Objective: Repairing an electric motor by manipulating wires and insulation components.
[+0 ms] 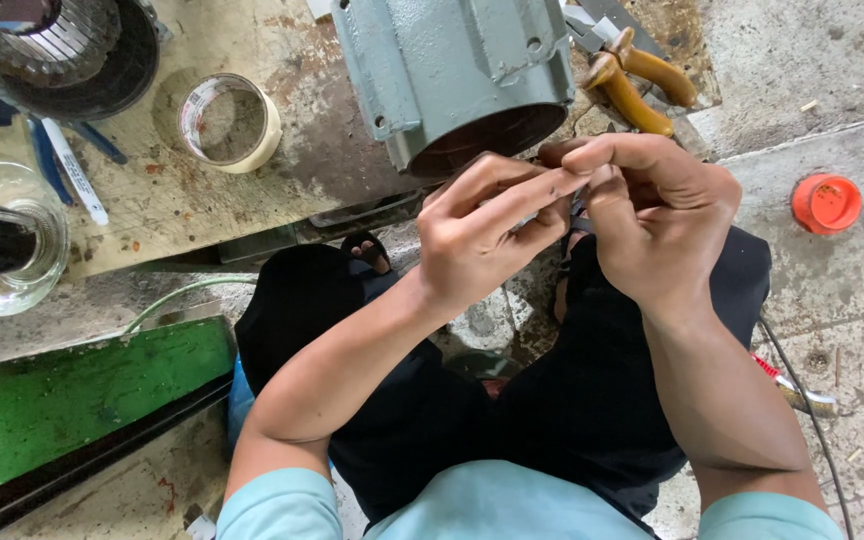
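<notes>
My left hand and my right hand meet in front of my knees, fingers pinched together on a small pale piece that is mostly hidden between them. Just beyond the fingertips a grey-green motor housing lies on a worn wooden bench, its open end facing me. What the small piece is cannot be made out.
Pliers with yellow-brown handles lie right of the housing. A tape roll, a glass mug, a pen and a wound stator sit at left. An orange cap lies on the concrete floor; a green board lies lower left.
</notes>
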